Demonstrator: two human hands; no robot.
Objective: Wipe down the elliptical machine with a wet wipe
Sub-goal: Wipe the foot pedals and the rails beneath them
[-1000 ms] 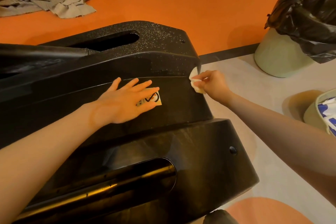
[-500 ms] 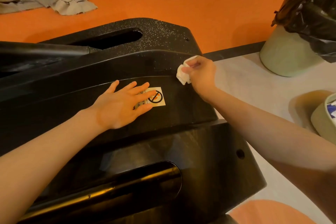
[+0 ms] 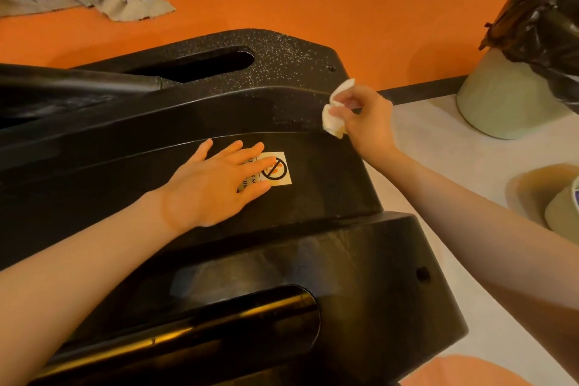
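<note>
sticker (image 3: 275, 170): pale rectangle on the black housing (image 3: 329, 172) of the elliptical, on its sloping middle panel, nearer the right edge than the left
sign: black circle with a diagonal bar, a prohibition symbol, over a small orange mark too blurred to identify
text: black capitals run sideways along the sticker's left part; "NO" is legible on one line, and "N S" on a second line
covered part: fingers of the left hand (image 3: 216, 185) lie flat across the sticker's left part and hide the remaining letters
other print: blue marks on a white item (image 3: 576, 194) at the right edge, not legible
</note>
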